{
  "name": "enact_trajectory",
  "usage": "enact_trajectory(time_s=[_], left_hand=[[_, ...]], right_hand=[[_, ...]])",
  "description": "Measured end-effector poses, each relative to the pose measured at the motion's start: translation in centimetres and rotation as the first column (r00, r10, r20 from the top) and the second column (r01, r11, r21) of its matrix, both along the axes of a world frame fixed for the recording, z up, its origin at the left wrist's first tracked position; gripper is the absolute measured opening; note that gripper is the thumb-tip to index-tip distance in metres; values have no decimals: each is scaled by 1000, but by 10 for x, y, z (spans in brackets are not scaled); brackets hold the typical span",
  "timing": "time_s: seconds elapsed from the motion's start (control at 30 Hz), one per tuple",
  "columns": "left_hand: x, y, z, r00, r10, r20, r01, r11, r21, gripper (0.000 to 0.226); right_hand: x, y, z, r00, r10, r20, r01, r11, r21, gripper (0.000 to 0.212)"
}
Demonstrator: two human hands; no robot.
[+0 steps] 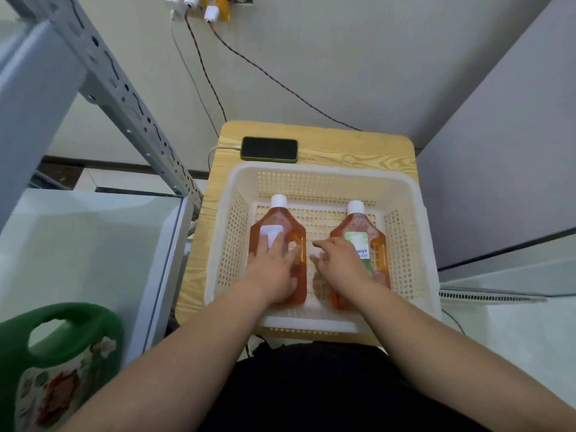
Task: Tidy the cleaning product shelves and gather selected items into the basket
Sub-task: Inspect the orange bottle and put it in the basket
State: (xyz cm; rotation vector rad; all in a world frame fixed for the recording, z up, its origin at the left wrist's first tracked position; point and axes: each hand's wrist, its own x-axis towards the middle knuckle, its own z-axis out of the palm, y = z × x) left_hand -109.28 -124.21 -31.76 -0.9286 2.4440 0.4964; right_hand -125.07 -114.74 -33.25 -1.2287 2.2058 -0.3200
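head view: looks down into a basket on a small table, 2 bare forearms reaching in.
basket (324, 170): white, perforated walls and floor, sits on the wooden table top (358, 145), holds 2 bottles.
left bottle (278, 219): amber, white cap, white label, lies flat on the left side of the basket floor, cap pointing away from the person.
right bottle (358, 224): amber, white cap, green and white label, lies flat on the right side, roughly parallel to the left bottle, bare floor between the 2.
left hand (274, 268): lies flat on the left bottle, fingers straight over the label, thumb by the bottle's inner edge, not wrapped round it.
right hand (339, 263): over the lower left part of the right bottle, fingers loosely bent toward the gap. blurred, cannot tell if it grips or only rests.
phone (269, 149): dark screen, green case, on the table just beyond the basket's far rim, white cable at its left end.
green jug (71, 333): big handle, lower left, on a white shelf, well apart from the basket.
shelf upright (124, 88): grey slotted metal post, diagonal at upper left.
wires (265, 73): red-black, 2, run down the wall behind the table.
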Motion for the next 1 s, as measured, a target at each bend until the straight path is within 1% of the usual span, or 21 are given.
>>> enact_trajectory(time_s=[0.03,0.07,0.1,0.13,0.2,0.3,0.4,0.5,0.57,0.63,0.7,0.73,0.77,0.83,0.93,1.0], left_hand=[[-7,3,-2,998,-17,58,17,1000,5,85],[-12,6,-5,995,-10,100,9,1000,16,89],[-15,9,-8,993,11,120,-14,1000,26,90],[-16,10,-10,992,35,121,-39,999,29,89],[-14,12,-10,992,46,122,-47,999,11,86],[-10,16,-5,989,-16,150,25,998,-55,83],[-12,20,-2,984,89,153,-87,996,-18,82],[-13,26,-2,976,144,165,-143,990,-14,78],[-13,36,2,968,208,138,-204,978,-43,66],[-11,52,12,956,285,76,-277,956,-97,49],[-7,71,26,928,369,-45,-371,915,-158,38],[-3,82,33,905,409,-118,-424,888,-179,35],[1,92,41,882,436,-181,-467,862,-200,32],[10,112,57,852,468,-234,-516,827,-225,30],[27,137,82,811,542,-221,-582,786,-209,32],[42,148,100,774,592,-222,-632,743,-220,36]], right_hand=[[-10,10,-3,991,63,-119,-57,997,52,51],[-20,18,-6,971,132,-197,-107,985,133,59],[-28,25,-9,956,191,-223,-144,967,212,66],[-34,31,-12,950,230,-213,-170,949,265,70],[-41,39,-18,946,270,-178,-212,934,289,70],[-50,45,-17,941,299,-157,-239,918,316,68],[-62,44,-10,927,352,-132,-298,902,311,65],[-70,40,-1,915,394,-92,-345,879,328,65],[-72,38,7,881,460,-114,-398,849,347,63],[-75,36,16,833,527,-167,-464,831,308,50],[-77,35,27,830,543,-130,-509,831,223,35],[-76,33,32,820,565,-94,-542,818,193,32],[-74,32,38,793,604,-71,-586,790,179,32],[-65,29,50,713,698,-70,-682,713,160,34],[-37,26,72,568,817,-98,-810,576,110,29],[-13,23,88,481,864,-150,-865,496,82,25]])
